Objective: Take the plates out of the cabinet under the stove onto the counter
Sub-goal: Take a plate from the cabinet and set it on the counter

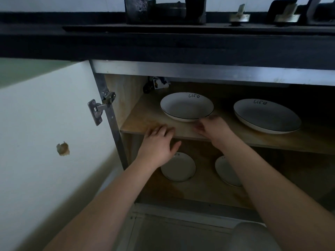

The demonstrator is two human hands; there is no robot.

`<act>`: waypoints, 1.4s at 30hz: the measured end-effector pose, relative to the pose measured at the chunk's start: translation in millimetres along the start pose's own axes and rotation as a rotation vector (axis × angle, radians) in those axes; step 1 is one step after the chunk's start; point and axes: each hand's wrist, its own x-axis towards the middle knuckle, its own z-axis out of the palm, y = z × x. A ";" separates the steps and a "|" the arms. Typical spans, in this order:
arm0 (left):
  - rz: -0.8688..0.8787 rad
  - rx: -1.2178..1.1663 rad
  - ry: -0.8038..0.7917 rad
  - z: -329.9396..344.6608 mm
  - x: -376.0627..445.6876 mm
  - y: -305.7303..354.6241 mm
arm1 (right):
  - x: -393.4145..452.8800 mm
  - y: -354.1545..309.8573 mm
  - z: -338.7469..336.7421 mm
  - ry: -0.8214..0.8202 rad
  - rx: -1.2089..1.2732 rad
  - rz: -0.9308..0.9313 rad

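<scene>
Two white plates marked "life" lie on the upper wooden shelf point(145, 122) of the open cabinet: a left plate point(186, 105) and a larger right plate point(266, 115). Two smaller white plates rest on the cabinet floor, one at the left point(181, 169) and one at the right point(226, 171), both partly hidden by my arms. My right hand point(212, 128) reaches to the near rim of the upper left plate, its fingers at the rim. My left hand point(157, 144) hovers at the shelf's front edge with fingers spread, holding nothing.
The white cabinet door point(45, 133) stands open at the left on a metal hinge point(99, 109). The dark counter point(163, 46) with the stove point(165, 13) runs above. A small dark object point(155, 85) sits at the shelf's back left.
</scene>
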 end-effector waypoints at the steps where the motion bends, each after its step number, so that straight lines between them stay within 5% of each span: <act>1: -0.002 -0.005 -0.001 -1.0 0.5 1.5 | 5.0 -1.8 1.1 -0.021 0.095 0.021; 13: -0.041 -0.164 -0.036 -9.6 4.9 -4.1 | 30.0 -12.0 4.7 0.065 0.243 0.161; 16: -0.191 -0.495 -0.168 -24.1 9.5 -19.5 | 22.1 -7.8 0.2 0.062 0.238 0.222; 22: -0.571 -1.171 0.123 -37.4 11.6 -21.9 | 8.7 1.3 -12.8 0.042 0.193 0.237; 29: -0.805 -1.918 0.093 -69.5 8.0 -37.2 | -25.1 6.9 -18.2 -0.048 0.178 0.207; 33: -0.795 -1.825 -0.043 -72.3 -7.0 -42.8 | -45.4 12.5 -18.6 -0.084 0.145 0.141; 42: -0.689 -1.662 0.010 -64.0 -37.1 -41.5 | -64.5 27.2 -30.1 -0.135 0.156 0.078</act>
